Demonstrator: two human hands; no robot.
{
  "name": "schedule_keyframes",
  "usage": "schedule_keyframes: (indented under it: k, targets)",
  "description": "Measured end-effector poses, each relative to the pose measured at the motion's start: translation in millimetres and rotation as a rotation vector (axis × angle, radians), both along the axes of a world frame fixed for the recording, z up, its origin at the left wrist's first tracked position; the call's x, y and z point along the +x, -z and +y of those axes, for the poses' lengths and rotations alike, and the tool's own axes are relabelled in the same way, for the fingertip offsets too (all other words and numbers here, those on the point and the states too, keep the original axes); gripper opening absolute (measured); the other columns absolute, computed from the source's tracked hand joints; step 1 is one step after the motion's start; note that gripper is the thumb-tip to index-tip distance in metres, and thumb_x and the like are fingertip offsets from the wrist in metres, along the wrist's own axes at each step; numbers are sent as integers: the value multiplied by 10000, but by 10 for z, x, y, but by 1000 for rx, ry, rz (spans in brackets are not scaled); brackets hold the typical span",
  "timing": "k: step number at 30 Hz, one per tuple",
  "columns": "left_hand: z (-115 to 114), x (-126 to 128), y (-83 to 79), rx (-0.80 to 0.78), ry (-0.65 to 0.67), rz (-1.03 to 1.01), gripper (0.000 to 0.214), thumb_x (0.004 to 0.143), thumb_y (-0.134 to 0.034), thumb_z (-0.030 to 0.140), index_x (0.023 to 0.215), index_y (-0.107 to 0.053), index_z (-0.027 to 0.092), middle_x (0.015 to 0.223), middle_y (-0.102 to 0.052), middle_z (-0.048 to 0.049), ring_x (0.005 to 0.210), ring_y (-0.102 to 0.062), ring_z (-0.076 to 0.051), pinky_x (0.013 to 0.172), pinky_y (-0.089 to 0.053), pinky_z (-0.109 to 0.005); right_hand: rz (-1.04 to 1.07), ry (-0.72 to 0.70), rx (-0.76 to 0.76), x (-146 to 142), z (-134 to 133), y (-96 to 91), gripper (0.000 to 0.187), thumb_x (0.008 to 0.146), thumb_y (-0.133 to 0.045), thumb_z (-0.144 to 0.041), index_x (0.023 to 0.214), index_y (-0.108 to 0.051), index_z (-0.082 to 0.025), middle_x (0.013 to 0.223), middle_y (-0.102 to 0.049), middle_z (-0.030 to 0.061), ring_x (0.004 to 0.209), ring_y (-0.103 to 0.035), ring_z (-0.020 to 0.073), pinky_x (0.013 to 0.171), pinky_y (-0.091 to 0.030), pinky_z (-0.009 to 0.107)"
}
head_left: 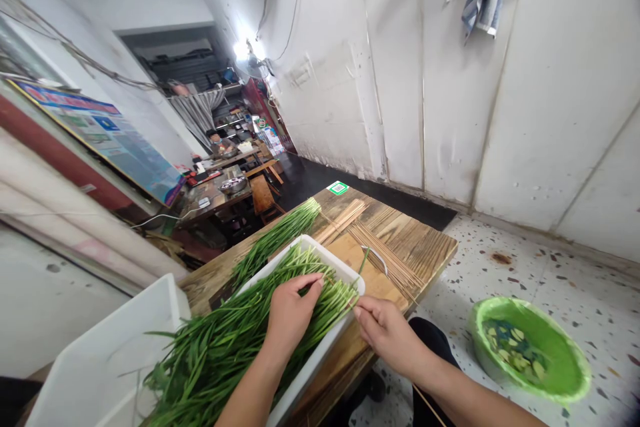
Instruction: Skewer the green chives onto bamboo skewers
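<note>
1. The chives (pixel 235 340) lie heaped in a white tray (pixel 320 353) on the wooden table (pixel 420 247), stalks running from near-left to far-right.
2. The left hand (pixel 290 310) rests on their tips, fingers curled, pinching a few stalks.
3. The right hand (pixel 387 330), just right of the tray, grips a thin bamboo skewer (pixel 430 407); its point is hard to make out.
4. More skewers (pixel 385 260) lie beyond; a green basin (pixel 530 347) sits on the floor.
</note>
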State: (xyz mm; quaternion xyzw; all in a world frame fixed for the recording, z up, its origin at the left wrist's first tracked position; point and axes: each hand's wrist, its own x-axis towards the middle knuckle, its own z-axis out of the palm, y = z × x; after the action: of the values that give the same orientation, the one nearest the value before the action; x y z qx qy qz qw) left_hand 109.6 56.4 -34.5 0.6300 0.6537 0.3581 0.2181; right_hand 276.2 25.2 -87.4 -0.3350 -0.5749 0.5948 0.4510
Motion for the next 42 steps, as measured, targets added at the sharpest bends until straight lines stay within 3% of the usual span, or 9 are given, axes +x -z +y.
schedule_keyframes:
  k: [28,32,35,37,39,42]
  targets:
    - [23,-29,47,14,34,-39,235,696,-581,333,843,-709,202,892,-710,-35,894,-637,-213,884,-458,-358,4,44,-39,-33,-18,-26,312,855,-414,-401,623,-377,-198,428,-282,-94,377,-252,62,392,-188,206]
    - [-13,-11,-12,-49,134,-50,217,695,-578,302,838,-713,209,899,-708,-32,878,-641,-215,876,-460,-359,13,39,-47,-47,6,-37,313,846,-427,-410,624,-386,-194,447,-300,-90,390,-255,62,391,-186,204]
    - [-44,-46,-136,-161,294,-33,233,723,-544,280,882,-704,226,952,-695,-20,916,-627,-208,899,-435,-347,31,33,-55,-47,18,-12,298,850,-428,-396,635,-392,-192,454,-293,-92,394,-253,63,393,-185,205]
    - [-37,-97,-209,-202,331,-22,268,747,-508,285,939,-687,229,1009,-678,-18,970,-603,-203,919,-412,-339,45,19,-54,-35,13,10,287,855,-424,-390,648,-396,-193,454,-269,-97,388,-241,61,392,-179,206]
    - [-3,-153,-235,-140,218,54,285,749,-501,293,961,-678,224,1027,-671,-32,982,-590,-211,910,-403,-343,55,2,-54,-14,-1,21,281,858,-422,-391,658,-387,-197,453,-250,-101,383,-226,59,388,-168,208]
    - [71,-203,-184,1,0,341,236,747,-505,288,874,-698,241,938,-687,-47,912,-591,-234,841,-388,-375,42,-7,-49,21,-25,4,296,851,-438,-396,641,-355,-204,446,-250,-102,379,-219,59,383,-150,213]
